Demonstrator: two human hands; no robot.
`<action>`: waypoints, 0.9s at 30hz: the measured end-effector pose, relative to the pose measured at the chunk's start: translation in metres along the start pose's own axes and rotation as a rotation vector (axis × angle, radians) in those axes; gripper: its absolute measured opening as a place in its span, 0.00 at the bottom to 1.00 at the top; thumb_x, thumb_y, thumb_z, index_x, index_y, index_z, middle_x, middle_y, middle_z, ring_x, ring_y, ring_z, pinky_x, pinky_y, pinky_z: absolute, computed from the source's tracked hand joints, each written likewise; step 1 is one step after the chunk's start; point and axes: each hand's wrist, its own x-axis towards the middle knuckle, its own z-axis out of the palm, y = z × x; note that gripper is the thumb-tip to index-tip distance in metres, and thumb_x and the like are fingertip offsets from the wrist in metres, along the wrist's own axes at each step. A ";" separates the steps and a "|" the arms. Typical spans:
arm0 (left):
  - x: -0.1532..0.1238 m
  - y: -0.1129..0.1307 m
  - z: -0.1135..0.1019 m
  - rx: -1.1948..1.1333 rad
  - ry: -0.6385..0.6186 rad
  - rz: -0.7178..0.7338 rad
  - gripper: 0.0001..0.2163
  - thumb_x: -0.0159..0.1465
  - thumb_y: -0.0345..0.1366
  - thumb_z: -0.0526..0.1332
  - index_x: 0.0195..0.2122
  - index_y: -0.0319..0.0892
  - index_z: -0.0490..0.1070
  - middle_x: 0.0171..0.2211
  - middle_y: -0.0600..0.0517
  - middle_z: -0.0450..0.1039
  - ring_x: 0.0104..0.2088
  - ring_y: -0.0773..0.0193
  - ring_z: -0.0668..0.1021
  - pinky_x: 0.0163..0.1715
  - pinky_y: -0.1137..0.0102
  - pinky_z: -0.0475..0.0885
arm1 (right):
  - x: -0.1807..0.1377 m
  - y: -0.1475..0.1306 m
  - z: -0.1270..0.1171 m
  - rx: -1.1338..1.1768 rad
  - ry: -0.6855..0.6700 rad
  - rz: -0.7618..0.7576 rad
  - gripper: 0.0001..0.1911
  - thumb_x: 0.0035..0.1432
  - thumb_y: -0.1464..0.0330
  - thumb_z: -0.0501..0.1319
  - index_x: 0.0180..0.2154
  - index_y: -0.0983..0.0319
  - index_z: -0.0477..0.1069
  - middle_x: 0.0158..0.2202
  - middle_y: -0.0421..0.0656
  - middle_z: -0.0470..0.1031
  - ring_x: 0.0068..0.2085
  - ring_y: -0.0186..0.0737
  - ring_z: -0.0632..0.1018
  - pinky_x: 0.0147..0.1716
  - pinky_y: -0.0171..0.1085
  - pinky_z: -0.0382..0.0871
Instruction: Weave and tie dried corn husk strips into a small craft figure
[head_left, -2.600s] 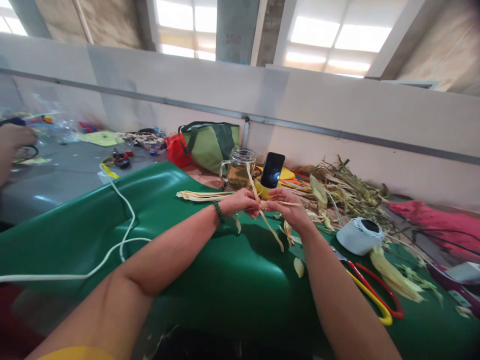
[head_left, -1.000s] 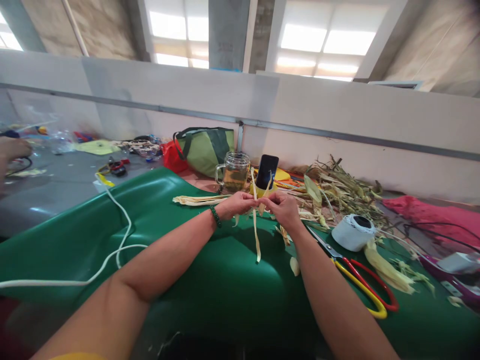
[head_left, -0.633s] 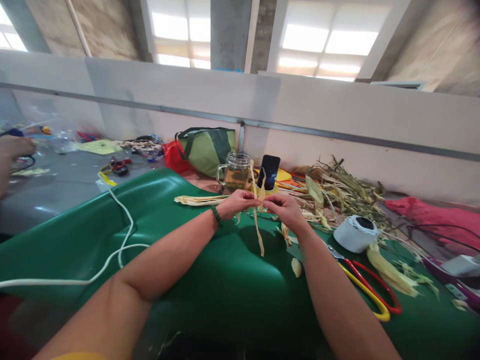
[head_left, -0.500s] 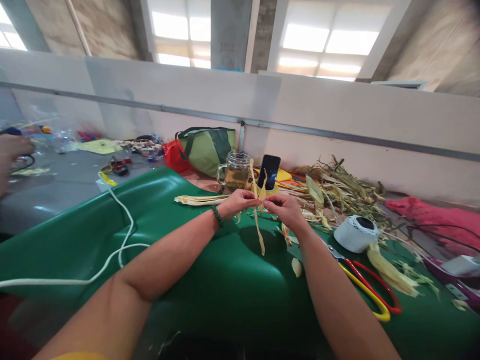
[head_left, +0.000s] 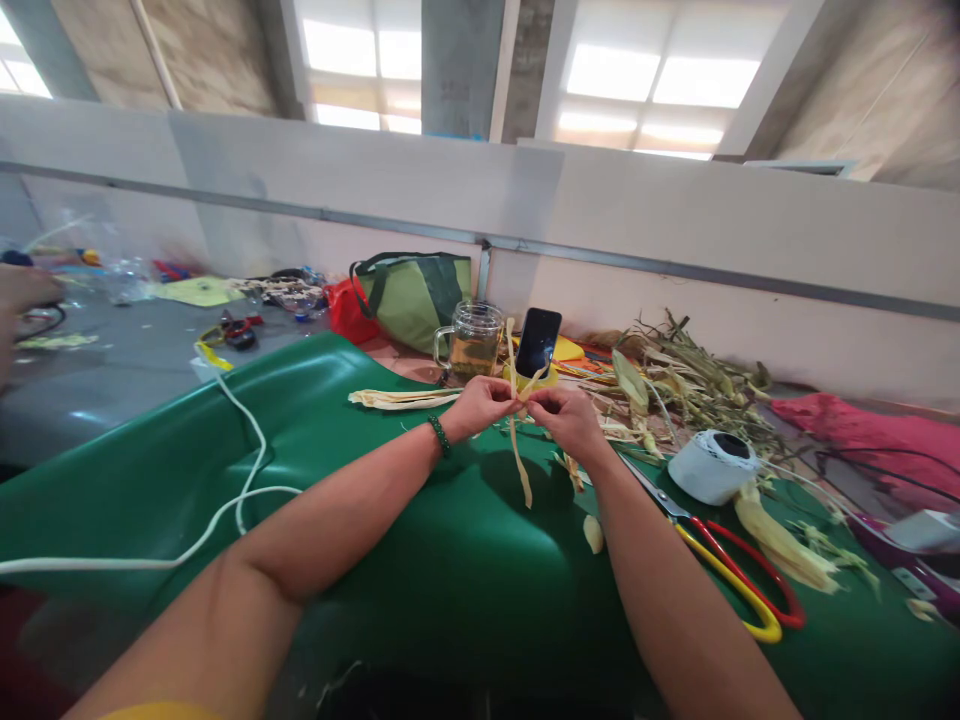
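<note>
Pale, dry corn husk strips are pinched between my two hands above the green mat. One strip stands up past the fingers and hangs down below them; a shorter piece sticks out at a slant to the upper right. My left hand, with a dark beaded bracelet at the wrist, is closed on the strips from the left. From the right, the fingertips of my right hand close on the same spot, almost touching the left ones. The exact crossing of the strips is hidden by the fingers.
Scissors with red and yellow handles lie beside my right forearm, near a white roll. Behind the hands stand a glass mug and a phone. Dried husks pile up at right. A co-worker's hand shows far left.
The shorter husk piece, upright before, now leans to the right and lies lower by the fingertips. My hands have barely shifted.
</note>
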 end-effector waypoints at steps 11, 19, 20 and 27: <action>0.000 -0.004 0.004 0.179 0.088 0.062 0.14 0.50 0.36 0.62 0.14 0.38 0.59 0.14 0.59 0.53 0.20 0.75 0.57 0.21 0.76 0.49 | 0.000 0.004 0.022 -0.249 0.147 0.033 0.06 0.47 0.66 0.59 0.24 0.59 0.73 0.24 0.43 0.76 0.26 0.40 0.75 0.30 0.39 0.68; -0.003 0.005 0.000 -0.111 -0.010 -0.083 0.14 0.47 0.39 0.66 0.17 0.37 0.63 0.15 0.59 0.57 0.19 0.76 0.58 0.20 0.76 0.50 | 0.010 0.029 -0.023 -0.436 0.383 0.196 0.09 0.48 0.66 0.57 0.25 0.61 0.74 0.26 0.47 0.77 0.30 0.47 0.75 0.34 0.42 0.65; -0.003 0.005 -0.002 -0.156 -0.022 -0.111 0.14 0.46 0.40 0.67 0.18 0.37 0.64 0.15 0.59 0.57 0.18 0.76 0.58 0.19 0.76 0.49 | 0.011 0.033 -0.032 -0.456 0.430 0.227 0.10 0.47 0.66 0.56 0.25 0.62 0.74 0.26 0.48 0.77 0.30 0.47 0.75 0.34 0.42 0.65; -0.003 0.011 -0.016 -0.496 -0.045 -0.139 0.15 0.42 0.38 0.71 0.20 0.37 0.65 0.13 0.61 0.54 0.15 0.79 0.55 0.17 0.77 0.44 | 0.011 0.058 -0.068 -0.671 0.573 0.413 0.12 0.45 0.68 0.56 0.25 0.64 0.77 0.24 0.50 0.77 0.29 0.48 0.75 0.31 0.41 0.64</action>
